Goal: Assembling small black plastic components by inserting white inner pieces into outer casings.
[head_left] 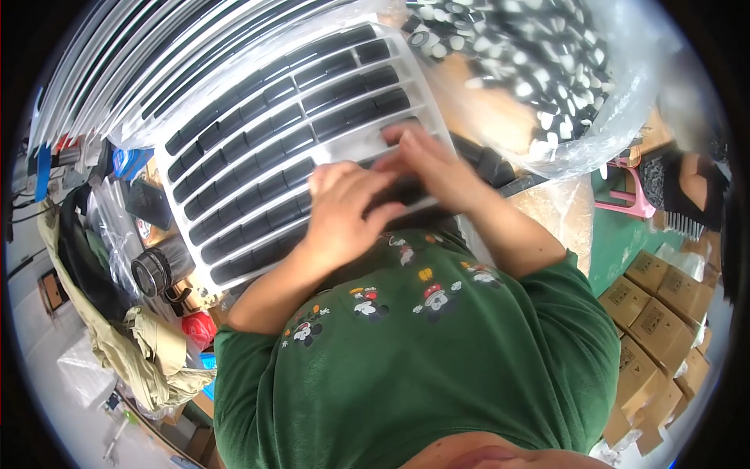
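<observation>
White plastic makes up the tray (412,76) in front of the person, its long slots lined with black pieces (324,69). Over its near part, the left hand (344,207) has thumb and forefinger apart. Just beside it, the right hand (433,164) is blurred; whether its fingers are closed on anything, I cannot tell. Beyond the right hand, a clear bag (637,86) holds many black-and-white bits (547,59). Cardboard boxes (656,324) at the right bear dark printing, too small to read; the green shirt (422,367) shows cartoon figures.
</observation>
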